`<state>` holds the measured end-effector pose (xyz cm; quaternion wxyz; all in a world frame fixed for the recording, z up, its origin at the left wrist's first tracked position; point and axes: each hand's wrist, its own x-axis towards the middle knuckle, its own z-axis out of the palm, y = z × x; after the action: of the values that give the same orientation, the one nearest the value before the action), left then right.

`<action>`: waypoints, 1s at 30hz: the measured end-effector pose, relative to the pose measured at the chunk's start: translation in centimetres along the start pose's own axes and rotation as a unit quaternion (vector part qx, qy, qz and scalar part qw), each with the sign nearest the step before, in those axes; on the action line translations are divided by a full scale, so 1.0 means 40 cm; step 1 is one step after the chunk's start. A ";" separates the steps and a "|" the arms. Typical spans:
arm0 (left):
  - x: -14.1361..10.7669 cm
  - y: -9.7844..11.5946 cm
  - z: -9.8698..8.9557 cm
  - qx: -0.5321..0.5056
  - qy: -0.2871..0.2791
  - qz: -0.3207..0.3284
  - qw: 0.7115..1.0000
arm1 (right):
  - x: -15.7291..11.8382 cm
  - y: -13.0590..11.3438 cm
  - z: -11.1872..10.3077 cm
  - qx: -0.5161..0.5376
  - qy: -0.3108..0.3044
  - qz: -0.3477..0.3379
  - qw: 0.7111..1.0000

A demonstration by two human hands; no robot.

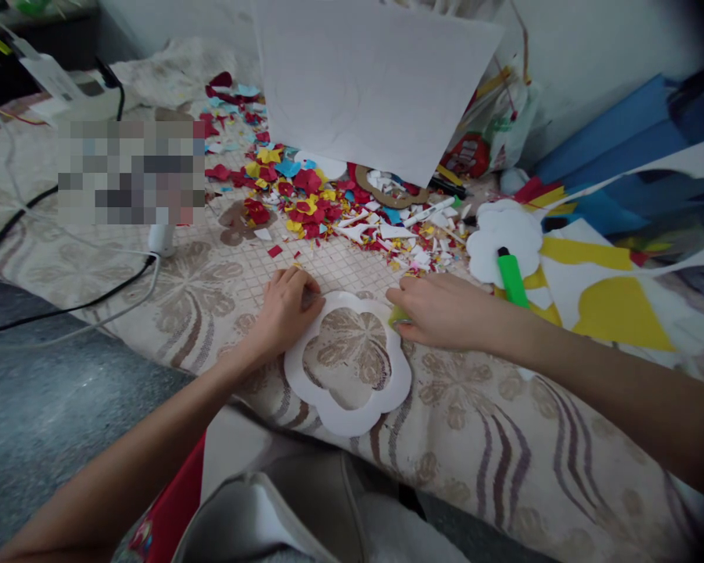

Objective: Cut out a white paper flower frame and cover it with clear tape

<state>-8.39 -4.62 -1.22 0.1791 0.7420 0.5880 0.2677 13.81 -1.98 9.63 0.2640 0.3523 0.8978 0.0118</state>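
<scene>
A white flower-shaped paper ring lies flat on the patterned tablecloth, its middle cut out so that the cloth shows through. My left hand is closed at the ring's upper left edge, thumb and fingers holding the rim. At the upper right edge is my right hand, its fingers wrapped round a small yellow-green thing. Most of that thing is hidden by the fingers, so its kind cannot be made out.
Beyond my hands lie many red, yellow, blue and white paper scraps. A large white sheet stands upright behind them. To the right are white flower cut-outs, a green marker and yellow paper. Cables cross the left side.
</scene>
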 end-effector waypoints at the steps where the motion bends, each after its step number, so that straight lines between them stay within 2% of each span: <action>1: 0.000 -0.003 -0.002 -0.014 -0.003 0.000 1.000 | 0.001 -0.001 -0.002 0.000 0.000 -0.002 1.000; 6: 0.001 -0.019 -0.013 -0.094 -0.015 -0.010 0.995 | 0.004 -0.006 -0.008 -0.006 0.010 -0.016 1.000; 9: -0.007 -0.017 -0.020 -0.097 0.031 -0.023 0.995 | 0.007 -0.012 -0.011 -0.010 0.010 -0.019 1.000; 11: -0.018 -0.004 -0.026 -0.062 0.086 0.009 0.994 | 0.011 -0.015 -0.012 -0.012 0.010 -0.019 1.000; 13: -0.033 0.021 -0.030 -0.017 0.097 0.088 0.991 | 0.014 -0.018 -0.013 -0.013 0.010 -0.020 1.000; 14: -0.040 0.036 -0.029 0.006 0.070 0.136 0.988 | 0.015 -0.019 -0.013 -0.014 0.012 -0.022 1.000; 17: -0.054 0.080 -0.009 0.088 -0.063 0.247 0.963 | 0.018 -0.022 -0.017 -0.020 0.011 -0.025 0.999; 20: -0.057 0.101 0.025 0.139 -0.147 0.264 0.943 | 0.018 -0.027 -0.025 -0.026 -0.004 -0.015 1.000; 24: -0.061 0.083 0.039 0.152 -0.174 0.228 0.946 | 0.018 -0.030 -0.028 -0.025 -0.007 -0.010 1.000; 30: -0.090 0.019 -0.020 0.168 -0.174 0.173 0.955 | 0.018 -0.022 -0.019 -0.009 0.006 -0.014 1.000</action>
<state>-8.88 -8.33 -0.79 0.1025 0.8868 0.4469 0.0583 12.43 -2.06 9.77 0.2621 0.3373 0.9040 0.0188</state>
